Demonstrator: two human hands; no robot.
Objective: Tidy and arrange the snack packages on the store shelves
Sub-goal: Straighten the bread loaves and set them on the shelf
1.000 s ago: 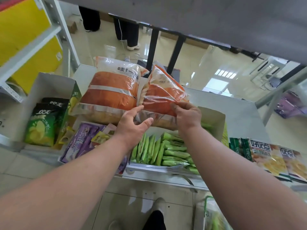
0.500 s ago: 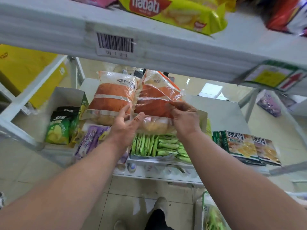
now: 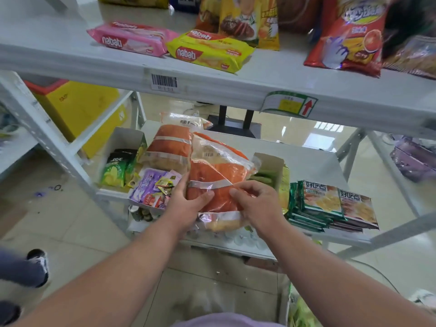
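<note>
While the front orange snack bag [image 3: 217, 175] sits tilted at frame centre on the lower shelf [image 3: 304, 161], leaning over the green-snack box [image 3: 271, 168], I'm mid-step on straightening it. Second orange bag [image 3: 169, 147] stands just behind and to its left, touching it. Step in hand, my guess: getting the front bag squared up beside its twin. Next move probably needs it pushed back and stood upright, without crushing the box under it.

My left hand [image 3: 186, 206] grips the bag's left edge, thumb across the front, fingers curled round behind. My right hand [image 3: 257, 204] pinches the clear film at the bag's lower right, fingers [image 3: 238, 192] narrow and curled on the plastic.

Outward: purple candy box [image 3: 153, 187] left of the bag, green chip packs [image 3: 115, 168] further left, stacked biscuit packs [image 3: 330, 204] at centre right. Upper shelf [image 3: 70, 57] at top of frame carries pink nabati pack [image 3: 132, 38], yellow nabati pack [image 3: 210, 51], red chip bag [image 3: 346, 36].
</note>
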